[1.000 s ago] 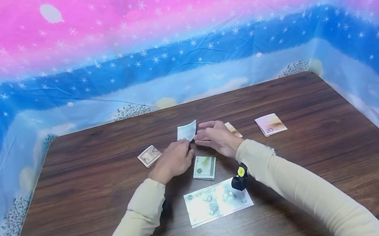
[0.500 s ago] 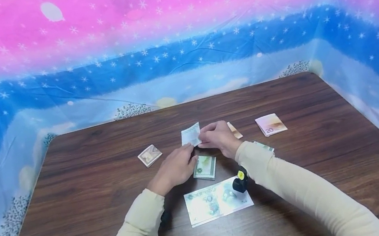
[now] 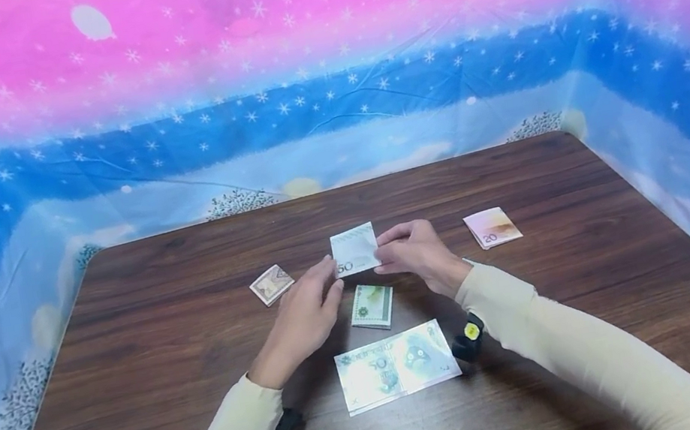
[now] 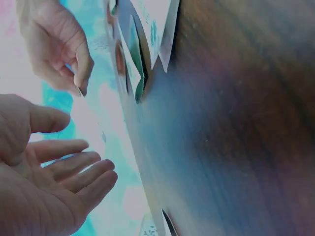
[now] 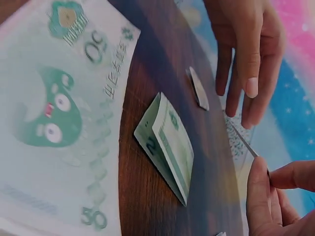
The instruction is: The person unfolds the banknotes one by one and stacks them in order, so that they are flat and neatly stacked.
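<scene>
A folded pale-green banknote [image 3: 355, 247] marked 50 is raised between my two hands in the head view. My right hand [image 3: 420, 252] pinches its right edge between thumb and fingers; the right wrist view shows this banknote [image 5: 244, 139] edge-on. By its left edge is my left hand [image 3: 301, 310], with fingers extended and apart. In the left wrist view the left hand's fingers [image 4: 81, 169] look relaxed and grip nothing. Whether its fingertips touch the note, I cannot tell.
Below the hands lie a folded green banknote [image 3: 372, 307] and a large unfolded 50 note [image 3: 398, 367] on the brown wooden table [image 3: 158, 368]. A small folded brownish note [image 3: 271, 285] sits left, a folded 20 note [image 3: 493, 227] right. A patterned cloth [image 3: 325, 96] hangs behind.
The pale-green note has come off the table and shifted slightly right, its 50 now showing. My left hand has drawn back left and down from it; the right hand has moved right with its pinch.
</scene>
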Motion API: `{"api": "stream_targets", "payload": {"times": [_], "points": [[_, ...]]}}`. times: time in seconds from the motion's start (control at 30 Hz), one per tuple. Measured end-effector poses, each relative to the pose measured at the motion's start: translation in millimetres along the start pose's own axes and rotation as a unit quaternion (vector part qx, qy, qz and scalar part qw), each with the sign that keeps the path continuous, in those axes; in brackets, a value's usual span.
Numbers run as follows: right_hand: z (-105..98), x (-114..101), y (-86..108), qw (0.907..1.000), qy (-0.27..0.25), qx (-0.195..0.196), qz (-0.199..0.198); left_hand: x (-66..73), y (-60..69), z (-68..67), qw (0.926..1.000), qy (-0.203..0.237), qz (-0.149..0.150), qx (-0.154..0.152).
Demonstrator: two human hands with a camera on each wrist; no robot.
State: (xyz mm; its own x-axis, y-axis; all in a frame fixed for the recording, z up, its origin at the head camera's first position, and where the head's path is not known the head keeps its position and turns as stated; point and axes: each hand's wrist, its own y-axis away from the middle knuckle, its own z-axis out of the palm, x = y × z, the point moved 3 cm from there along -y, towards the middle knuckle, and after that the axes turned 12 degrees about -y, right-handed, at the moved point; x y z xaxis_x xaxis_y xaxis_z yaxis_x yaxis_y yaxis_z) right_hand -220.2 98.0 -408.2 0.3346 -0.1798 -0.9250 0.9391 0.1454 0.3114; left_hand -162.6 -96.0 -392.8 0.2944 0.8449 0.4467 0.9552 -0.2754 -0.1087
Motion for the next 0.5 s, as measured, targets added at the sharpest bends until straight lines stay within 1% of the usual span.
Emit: {"api": "stream_targets", "payload": {"times": [0.07,0.17,0.23,0.3,0.33,0.37,0.4,0.5], "points": [[-2.4,-0.1,4.8,1.0000,-0.002,-0.007,0.000,-3.0,2.5,-1.9,0.9993,0.026,-0.019,0.016],[-5.4,0.6,12.7,0.9997,-0.008,-0.022,0.002,-7.8,6.0,-2.2,0.9957,0.075,-0.047,0.028],[-6.4,1.5,18.1,0.9994,-0.012,-0.031,0.004,-10.6,7.6,-0.6,0.9908,0.117,-0.063,0.025],[-6.8,2.4,23.8,0.9992,-0.015,-0.037,0.006,-12.5,8.7,1.9,0.9826,0.169,-0.075,0.018],[-6.7,2.8,26.3,0.9991,-0.017,-0.038,0.007,-13.3,9.1,3.6,0.9771,0.197,-0.081,0.014],[-6.5,3.6,28.4,0.9990,-0.018,-0.040,0.007,-14.3,9.2,5.5,0.9687,0.232,-0.089,0.006],[-6.4,4.4,30.3,0.9990,-0.019,-0.040,0.008,-14.8,9.1,7.3,0.9587,0.267,-0.097,0.000],[-6.4,7.4,34.9,0.9986,-0.028,-0.042,0.016,-15.4,9.0,11.3,0.9226,0.363,-0.128,-0.019]]}}
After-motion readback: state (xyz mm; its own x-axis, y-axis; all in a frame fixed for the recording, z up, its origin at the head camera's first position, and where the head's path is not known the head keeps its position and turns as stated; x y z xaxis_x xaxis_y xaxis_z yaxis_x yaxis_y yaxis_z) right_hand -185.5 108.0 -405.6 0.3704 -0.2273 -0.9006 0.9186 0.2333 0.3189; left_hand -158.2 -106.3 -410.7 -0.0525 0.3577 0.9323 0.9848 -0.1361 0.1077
